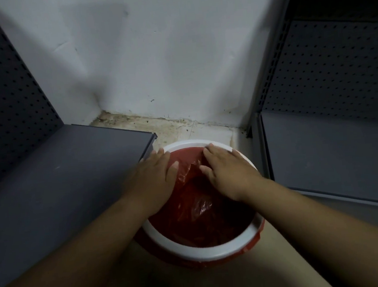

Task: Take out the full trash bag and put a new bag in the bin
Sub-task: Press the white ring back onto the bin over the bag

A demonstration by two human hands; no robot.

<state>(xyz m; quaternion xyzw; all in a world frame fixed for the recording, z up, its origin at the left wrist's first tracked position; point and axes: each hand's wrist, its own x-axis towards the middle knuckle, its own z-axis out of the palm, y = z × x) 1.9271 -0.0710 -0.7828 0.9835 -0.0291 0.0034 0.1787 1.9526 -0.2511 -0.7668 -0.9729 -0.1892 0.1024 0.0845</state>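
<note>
The bin stands on the floor between two grey shelves, with a red bag lining its inside. The left hand lies flat, fingers straight, on the rim at 10 o'clock. The right hand lies flat, fingers straight, at 1 o'clock, pressing the bag; neither hand grips anything.

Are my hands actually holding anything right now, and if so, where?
Neither has a grip. The left hand and right hand lie flat, fingers straight, on the red bag at the bin's far rim.
</note>
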